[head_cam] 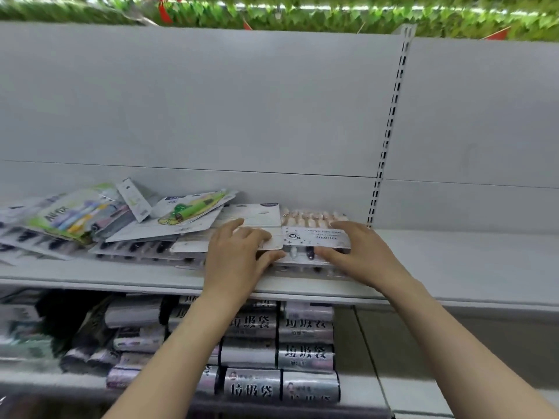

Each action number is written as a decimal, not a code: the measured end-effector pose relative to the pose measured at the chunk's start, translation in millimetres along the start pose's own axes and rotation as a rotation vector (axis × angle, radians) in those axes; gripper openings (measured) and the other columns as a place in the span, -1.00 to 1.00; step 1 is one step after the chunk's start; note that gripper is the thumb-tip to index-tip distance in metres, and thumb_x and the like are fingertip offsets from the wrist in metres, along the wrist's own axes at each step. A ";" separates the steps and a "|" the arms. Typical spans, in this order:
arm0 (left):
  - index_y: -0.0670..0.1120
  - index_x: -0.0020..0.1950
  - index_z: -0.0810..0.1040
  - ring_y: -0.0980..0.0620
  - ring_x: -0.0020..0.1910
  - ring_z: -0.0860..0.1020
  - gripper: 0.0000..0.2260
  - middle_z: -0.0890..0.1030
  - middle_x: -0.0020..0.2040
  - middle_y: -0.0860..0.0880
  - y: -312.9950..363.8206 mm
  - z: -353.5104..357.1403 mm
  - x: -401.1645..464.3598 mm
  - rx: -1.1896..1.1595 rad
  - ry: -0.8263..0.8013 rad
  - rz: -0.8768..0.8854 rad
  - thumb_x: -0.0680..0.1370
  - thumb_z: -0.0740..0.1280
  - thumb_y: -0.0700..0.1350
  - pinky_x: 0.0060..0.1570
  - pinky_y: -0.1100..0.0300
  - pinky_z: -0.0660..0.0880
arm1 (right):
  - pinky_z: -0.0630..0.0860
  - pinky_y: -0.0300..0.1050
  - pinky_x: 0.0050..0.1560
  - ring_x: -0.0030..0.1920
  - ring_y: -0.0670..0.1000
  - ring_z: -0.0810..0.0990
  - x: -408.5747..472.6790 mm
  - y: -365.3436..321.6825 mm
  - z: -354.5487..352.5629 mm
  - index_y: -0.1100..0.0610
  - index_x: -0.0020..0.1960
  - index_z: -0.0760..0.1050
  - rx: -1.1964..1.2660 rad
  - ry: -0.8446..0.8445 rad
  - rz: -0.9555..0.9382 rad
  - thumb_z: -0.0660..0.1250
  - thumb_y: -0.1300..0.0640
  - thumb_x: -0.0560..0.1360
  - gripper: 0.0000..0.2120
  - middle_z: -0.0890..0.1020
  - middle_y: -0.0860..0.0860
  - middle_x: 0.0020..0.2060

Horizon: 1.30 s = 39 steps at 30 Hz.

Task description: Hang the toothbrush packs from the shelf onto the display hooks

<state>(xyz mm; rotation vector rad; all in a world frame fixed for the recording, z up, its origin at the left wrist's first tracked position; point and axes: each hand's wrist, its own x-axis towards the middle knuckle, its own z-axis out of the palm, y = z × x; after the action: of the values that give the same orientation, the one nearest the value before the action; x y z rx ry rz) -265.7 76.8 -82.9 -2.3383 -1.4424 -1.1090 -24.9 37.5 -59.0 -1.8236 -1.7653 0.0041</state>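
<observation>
Several toothbrush packs lie in a loose heap on the white shelf. A white multi-pack with pale brush heads tops a stack at the heap's right end. My left hand rests on a white card pack beside it, fingers spread over the card and thumb at the stack's front edge. My right hand lies on the right end of the multi-pack, thumb along its front edge. Colourful packs, one green and yellow and one with pastel brushes, lie to the left. No display hooks are in view.
A slotted upright runs down the grey back panel to the right of the stack. Rolls of bin bags fill the lower shelf under my arms. Green foliage lines the top.
</observation>
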 end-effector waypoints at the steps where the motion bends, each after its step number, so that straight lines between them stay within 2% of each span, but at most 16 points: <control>1: 0.02 0.07 0.67 -0.13 0.34 0.47 -0.48 0.70 0.05 0.03 -0.6 1.2 -0.4 -0.003 0.008 -0.004 0.46 0.16 0.37 0.28 -0.09 0.38 | 0.35 -0.04 0.35 0.43 0.02 0.37 0.2 1.1 0.9 -0.04 0.48 0.36 0.009 -0.013 0.001 0.36 -0.34 0.45 -0.30 0.42 -0.03 0.45; 6: 0.04 0.06 0.67 -0.11 0.34 0.47 -0.42 0.70 0.05 0.05 -3.2 4.4 0.4 -0.013 0.029 -0.011 0.44 0.10 0.41 0.28 -0.09 0.40 | 0.37 0.01 0.40 0.41 0.08 0.37 5.9 -1.4 2.5 -0.02 0.45 0.42 0.071 0.013 0.044 0.48 -0.38 0.31 -0.18 0.45 0.00 0.42; 10: 0.07 0.09 0.66 -0.08 0.35 0.45 -0.39 0.70 0.07 0.07 -7.1 5.6 4.3 -0.002 0.017 -0.004 0.43 0.07 0.45 0.29 -0.06 0.38 | 0.23 -0.04 0.42 0.45 0.09 0.28 10.1 -8.2 -0.9 0.02 0.41 0.46 0.071 0.139 0.081 0.54 -0.34 0.24 -0.16 0.48 0.03 0.39; 13: 0.07 0.11 0.65 -0.06 0.35 0.45 -0.38 0.69 0.09 0.07 -8.3 5.5 4.9 0.001 0.024 0.003 0.43 0.05 0.45 0.29 -0.01 0.32 | 0.29 -0.01 0.45 0.46 0.08 0.30 10.5 -13.5 -4.7 0.04 0.44 0.42 0.180 0.135 0.131 0.59 -0.25 0.24 -0.13 0.42 0.04 0.43; 15: 0.07 0.11 0.65 -0.05 0.34 0.46 -0.39 0.69 0.08 0.08 -8.9 5.8 4.1 0.001 0.031 0.011 0.44 0.05 0.45 0.28 0.00 0.32 | 0.34 -0.06 0.38 0.43 0.06 0.36 10.5 -15.0 -7.0 0.06 0.46 0.38 0.269 0.127 0.178 0.62 -0.20 0.26 -0.12 0.39 0.05 0.44; 17: 0.07 0.10 0.66 -0.05 0.32 0.48 -0.41 0.70 0.07 0.08 -9.6 6.3 3.8 -0.005 0.045 0.019 0.46 0.07 0.43 0.25 -0.01 0.34 | 0.36 -0.08 0.32 0.41 0.07 0.40 10.3 -15.9 -9.5 0.06 0.49 0.33 0.371 0.141 0.221 0.61 -0.16 0.30 -0.12 0.40 0.04 0.45; 20: 0.08 0.12 0.65 -0.04 0.31 0.49 -0.44 0.69 0.08 0.09 -10.8 6.3 5.1 -0.010 0.053 0.018 0.48 0.09 0.43 0.24 -0.02 0.36 | 0.38 -0.04 0.36 0.38 0.08 0.45 12.6 -16.6 -13.0 0.09 0.51 0.28 0.575 0.179 0.321 0.59 -0.12 0.35 -0.13 0.44 0.06 0.42; 25: 0.10 0.13 0.65 -0.02 0.31 0.49 -0.46 0.69 0.08 0.10 -13.5 8.5 3.6 -0.011 0.052 0.040 0.49 0.09 0.41 0.25 0.02 0.31 | 0.46 0.18 0.36 0.27 0.19 0.55 27.4 -5.0 -13.8 0.13 0.55 0.20 0.801 0.103 0.493 0.65 0.10 0.30 -0.04 0.45 0.20 0.40; 29: 0.10 0.13 0.67 -0.02 0.26 0.54 -0.52 0.70 0.06 0.10 -11.3 12.5 0.3 -0.010 0.074 0.067 0.49 0.16 0.36 0.23 0.10 0.22 | 0.55 0.19 0.25 0.20 0.21 0.60 24.8 2.0 -17.1 0.18 0.57 0.16 0.923 0.140 0.535 0.58 0.31 0.36 -0.08 0.43 0.20 0.42; 31: 0.09 0.11 0.69 -0.03 0.23 0.56 -0.59 0.70 0.06 0.08 -9.7 13.4 0.6 -0.043 0.087 0.068 0.50 0.25 0.31 0.22 0.03 0.29 | 0.62 0.09 0.06 0.05 0.14 0.65 20.0 3.5 -25.1 0.16 0.57 0.17 0.971 0.214 0.522 0.50 0.39 0.42 -0.17 0.51 0.17 0.28; 33: 0.09 0.09 0.71 -0.04 0.17 0.60 -0.58 0.72 0.04 0.07 -6.9 13.7 1.3 -0.058 0.113 0.070 0.50 0.23 0.31 0.19 -0.01 0.37 | 0.60 -0.03 -0.06 -0.09 0.00 0.62 15.4 6.9 -35.5 0.13 0.57 0.17 0.982 0.322 0.474 0.44 0.41 0.47 -0.22 0.51 0.06 0.09; 35: 0.10 0.07 0.71 -0.03 0.13 0.62 -0.58 0.72 0.00 0.07 -2.7 14.5 2.6 -0.074 0.152 0.082 0.51 0.18 0.28 0.18 -0.01 0.39 | 0.58 -0.13 -0.14 -0.12 -0.07 0.59 10.1 8.7 -46.6 0.12 0.57 0.17 0.986 0.420 0.423 0.43 0.40 0.49 -0.25 0.50 0.05 0.09; 37: 0.09 0.06 0.72 -0.03 0.13 0.62 -0.59 0.72 -0.01 0.07 4.1 15.6 3.0 -0.102 0.181 0.107 0.52 0.17 0.26 0.19 0.00 0.36 | 0.56 -0.28 -0.32 -0.12 -0.10 0.60 5.5 11.6 -53.8 0.10 0.54 0.20 0.976 0.472 0.384 0.43 0.39 0.49 -0.28 0.54 0.04 0.08; 39: 0.09 0.05 0.72 -0.03 0.13 0.62 -0.59 0.72 -0.01 0.08 13.0 18.5 2.2 -0.125 0.190 0.144 0.53 0.16 0.25 0.20 -0.03 0.38 | 0.54 -0.31 -0.35 -0.11 -0.10 0.62 1.3 14.8 -57.1 0.08 0.52 0.23 0.968 0.491 0.361 0.43 0.38 0.49 -0.30 0.57 0.00 0.02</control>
<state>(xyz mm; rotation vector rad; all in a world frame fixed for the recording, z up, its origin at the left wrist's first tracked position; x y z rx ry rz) -245.1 81.0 -91.7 -2.3010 -1.1514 -1.3729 11.4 16.4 -17.6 -1.2263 -0.8213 0.4358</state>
